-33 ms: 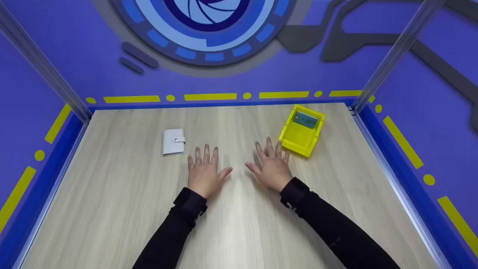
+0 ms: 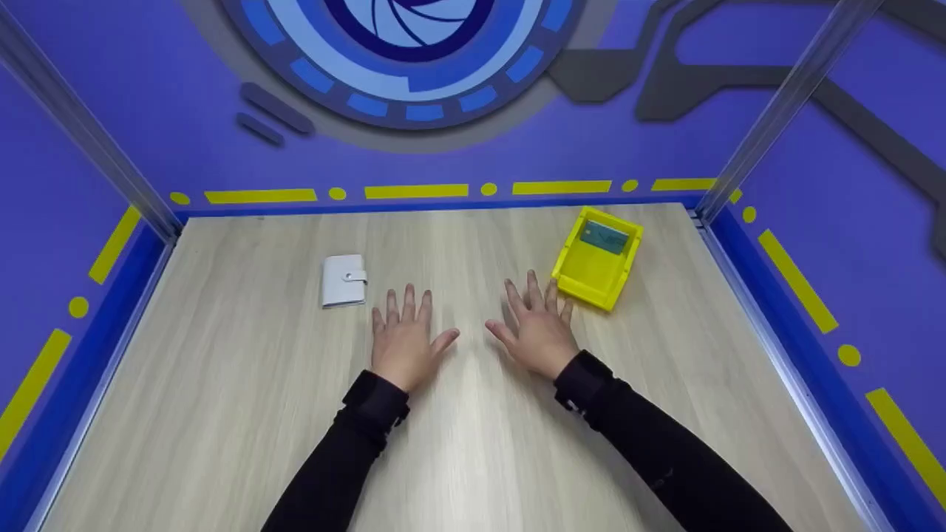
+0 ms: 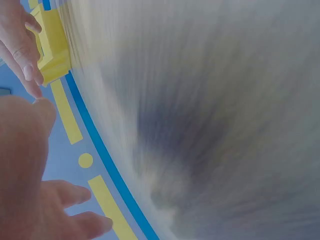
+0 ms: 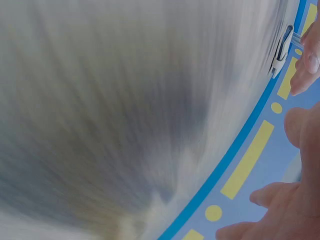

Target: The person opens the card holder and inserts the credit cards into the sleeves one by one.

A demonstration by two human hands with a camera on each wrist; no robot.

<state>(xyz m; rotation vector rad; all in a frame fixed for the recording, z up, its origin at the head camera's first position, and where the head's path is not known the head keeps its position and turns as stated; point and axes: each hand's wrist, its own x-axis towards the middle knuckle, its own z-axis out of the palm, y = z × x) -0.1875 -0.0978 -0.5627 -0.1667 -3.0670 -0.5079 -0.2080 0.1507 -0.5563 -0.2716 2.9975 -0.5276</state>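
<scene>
My left hand [image 2: 403, 346] lies palm down over the wooden table with its fingers spread, holding nothing. Up and to its left is a white card wallet [image 2: 344, 281], closed by a strap with a snap button. My right hand [image 2: 541, 338], also palm down with fingers spread, holds nothing. Its outer fingertips overlap the near left corner of a yellow bin [image 2: 591, 275] in the head view. Inside that bin, a teal card [image 2: 604, 237] leans at the far end. The right wrist view shows the wallet [image 4: 283, 50] edge-on; the left wrist view shows the bin [image 3: 52, 45].
A pale wood-grain tabletop [image 2: 458, 443] lies under both hands. Blue walls with yellow markings [image 2: 416, 191] enclose it at the back and both sides. Metal posts [image 2: 783, 111] stand at the two back corners.
</scene>
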